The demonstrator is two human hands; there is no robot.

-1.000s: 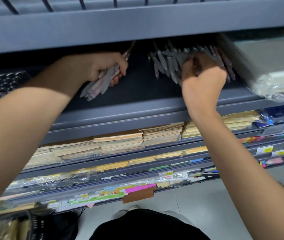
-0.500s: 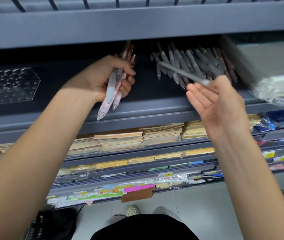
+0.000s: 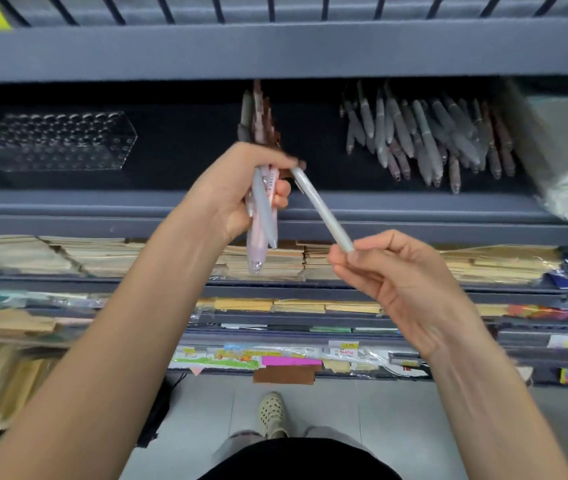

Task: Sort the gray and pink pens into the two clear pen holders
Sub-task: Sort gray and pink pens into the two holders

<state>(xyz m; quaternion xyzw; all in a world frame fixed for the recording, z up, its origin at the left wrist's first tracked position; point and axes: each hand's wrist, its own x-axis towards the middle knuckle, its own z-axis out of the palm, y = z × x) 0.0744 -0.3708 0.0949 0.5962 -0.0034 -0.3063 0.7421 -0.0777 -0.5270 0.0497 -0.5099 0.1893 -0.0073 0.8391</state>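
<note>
Pulled back, right hand (image 3: 396,282) pinches gray pen (image 3: 320,206), end hidden in grip.

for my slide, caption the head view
Right hand pinches one gray pen beside the left hand gripping a pen bundle.

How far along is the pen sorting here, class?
Done: little; the clear pen holder shows no pens. In hand: the left hand grips a pink-and-gray bunch, the right hand pinches one gray pen. Left: many pens clustered on the shelf.
</note>
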